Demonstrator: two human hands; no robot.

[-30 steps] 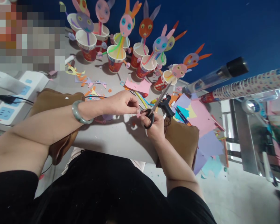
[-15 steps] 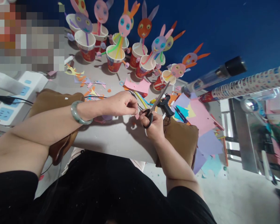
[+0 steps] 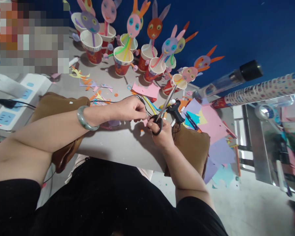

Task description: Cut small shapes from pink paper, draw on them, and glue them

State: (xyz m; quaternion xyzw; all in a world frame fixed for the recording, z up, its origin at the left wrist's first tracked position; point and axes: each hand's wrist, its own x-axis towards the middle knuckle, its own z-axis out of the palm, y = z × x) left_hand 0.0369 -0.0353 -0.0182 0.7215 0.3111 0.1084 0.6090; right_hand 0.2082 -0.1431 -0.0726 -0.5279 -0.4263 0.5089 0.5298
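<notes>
My right hand [image 3: 163,132] is closed around the black handles of a pair of scissors [image 3: 165,106], their blades pointing up and away toward a paper cup [image 3: 174,86]. Just left of it, my left hand [image 3: 135,108] is pinched shut, fingertips close to the right thumb. Whatever lies between those fingertips is too small and hidden to make out. A small pink scrap [image 3: 145,122] shows just below them. Beyond the hands lie a pink paper sheet [image 3: 147,91] with cut edges and a black glue gun [image 3: 176,111].
Several cups with paper rabbit heads [image 3: 133,25] stand along the blue wall. Coloured scraps [image 3: 98,96] litter the table. Brown cushions [image 3: 190,147] lie under both forearms. A power strip [image 3: 17,101] is at left; stacked cups [image 3: 265,87] and coloured paper [image 3: 212,121] are at right.
The view has shifted slightly, so the cups sit a little further right. My left fingertips have come marginally closer to the right hand. The scissors stay in my right hand.
</notes>
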